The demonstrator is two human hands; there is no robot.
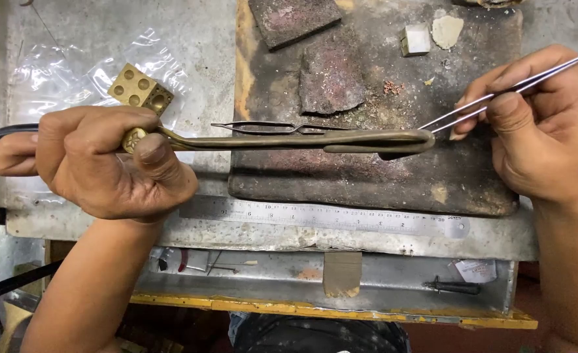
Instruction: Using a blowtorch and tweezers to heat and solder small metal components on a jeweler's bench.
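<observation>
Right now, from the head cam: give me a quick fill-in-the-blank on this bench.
The left hand grips a long brass ____ by its handle.
The right hand pinches thin steel ____ whose tips point at the brass tool's nozzle end.
A steel ____ lies along the front edge of the charred soldering board.

Missing: torch; tweezers; ruler

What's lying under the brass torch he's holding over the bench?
Under the brass torch lie dark tweezers on a charred soldering board with broken slabs. The torch bar covers a strip of board; nothing there can be made out.
</observation>
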